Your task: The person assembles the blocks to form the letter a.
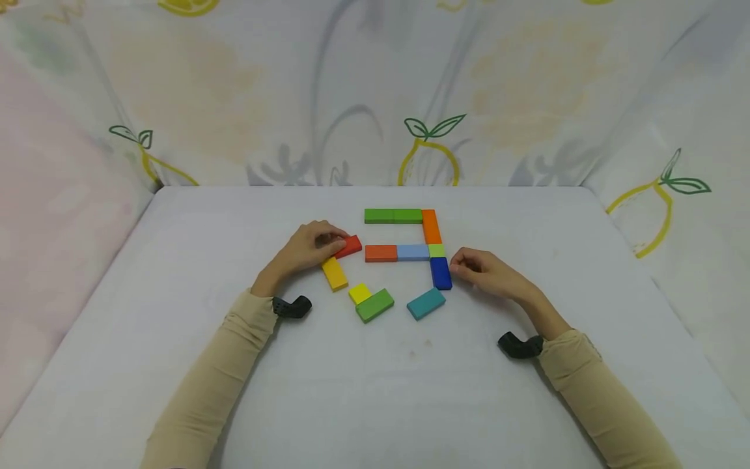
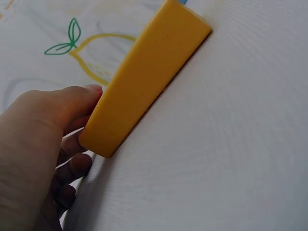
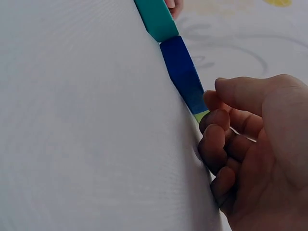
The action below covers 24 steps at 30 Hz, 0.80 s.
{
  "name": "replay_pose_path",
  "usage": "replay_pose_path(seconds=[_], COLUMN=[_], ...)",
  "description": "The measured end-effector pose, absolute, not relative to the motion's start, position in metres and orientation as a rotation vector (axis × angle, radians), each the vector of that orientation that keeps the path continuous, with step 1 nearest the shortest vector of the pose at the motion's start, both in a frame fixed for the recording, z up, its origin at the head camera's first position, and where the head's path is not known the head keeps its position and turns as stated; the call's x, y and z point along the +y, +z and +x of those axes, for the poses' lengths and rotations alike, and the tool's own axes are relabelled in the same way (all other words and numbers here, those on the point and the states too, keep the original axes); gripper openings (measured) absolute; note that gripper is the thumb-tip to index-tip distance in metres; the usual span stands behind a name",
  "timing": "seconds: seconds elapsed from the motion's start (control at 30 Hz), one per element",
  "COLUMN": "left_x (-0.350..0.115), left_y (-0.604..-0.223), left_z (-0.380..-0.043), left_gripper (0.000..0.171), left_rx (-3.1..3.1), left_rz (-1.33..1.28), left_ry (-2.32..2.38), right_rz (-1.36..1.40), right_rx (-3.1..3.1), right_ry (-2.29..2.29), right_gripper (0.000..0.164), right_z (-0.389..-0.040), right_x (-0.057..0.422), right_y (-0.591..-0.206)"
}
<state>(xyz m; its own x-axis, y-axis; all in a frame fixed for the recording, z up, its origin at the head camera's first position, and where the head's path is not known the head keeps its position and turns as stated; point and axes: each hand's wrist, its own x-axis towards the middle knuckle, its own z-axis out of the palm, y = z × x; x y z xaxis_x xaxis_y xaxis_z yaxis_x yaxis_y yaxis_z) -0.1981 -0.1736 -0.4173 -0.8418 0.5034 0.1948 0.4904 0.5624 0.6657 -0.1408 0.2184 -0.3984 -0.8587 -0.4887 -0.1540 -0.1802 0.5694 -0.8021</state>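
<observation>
In the head view my left hand (image 1: pixel 307 247) pinches a red block (image 1: pixel 351 245) between thumb and fingers. Just below that hand lies an amber block (image 1: pixel 335 275), its upper end by the red one; in the left wrist view the amber block (image 2: pixel 147 79) hides the red one. My right hand (image 1: pixel 491 275) rests beside a dark blue block (image 1: pixel 441 273), fingers loosely curled and holding nothing. From the right wrist, the fingertips sit right by the dark blue block (image 3: pixel 180 70) and a lime block (image 3: pixel 201 116).
A row of two green blocks (image 1: pixel 393 216) meets an orange block (image 1: pixel 431 227) at the back. Orange-red (image 1: pixel 381 253) and light blue (image 1: pixel 413 253) blocks run to the lime one. Nearer lie yellow (image 1: pixel 360 293), green (image 1: pixel 375 305) and teal (image 1: pixel 426 303) blocks on the white table (image 1: pixel 375 404).
</observation>
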Motion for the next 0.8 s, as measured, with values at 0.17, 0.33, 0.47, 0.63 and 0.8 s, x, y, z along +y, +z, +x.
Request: replay_pose_path(seconds=[0.17,0.33,0.47,0.63,0.8], left_x=[-0.1742,-0.1749,-0.1773,-0.1777,-0.1739], left_y=[-0.4184,-0.4192,-0.419,-0.4185,-0.4167], left_z=[-0.1986,-0.1977,-0.1959,-0.1934,-0.1936], left_gripper=[0.024,0.024,0.023,0.021,0.021], left_rx=[2.78,2.787,2.792,2.794,2.776], left_rz=[0.923,0.94,0.949,0.975,0.999], left_ry=[1.129,1.1,1.095,1.085,1.09], right_rz=[-0.549,-0.545,-0.563,-0.569,-0.568], right_rx=[2.454,2.463,2.454,2.456,2.477], right_ry=[-1.194,-1.186,-1.194,-1.183,-1.165], right_gripper=[0.016,0.016,0.015,0.014,0.013], right_z=[-0.1403,-0.1406,-0.1416,-0.1404,-0.1394], right_x=[0.2177,0.2161,0.214,0.2135,0.2163], right_y=[-0.3974,-0.3986,-0.3995,-0.3997,-0.398])
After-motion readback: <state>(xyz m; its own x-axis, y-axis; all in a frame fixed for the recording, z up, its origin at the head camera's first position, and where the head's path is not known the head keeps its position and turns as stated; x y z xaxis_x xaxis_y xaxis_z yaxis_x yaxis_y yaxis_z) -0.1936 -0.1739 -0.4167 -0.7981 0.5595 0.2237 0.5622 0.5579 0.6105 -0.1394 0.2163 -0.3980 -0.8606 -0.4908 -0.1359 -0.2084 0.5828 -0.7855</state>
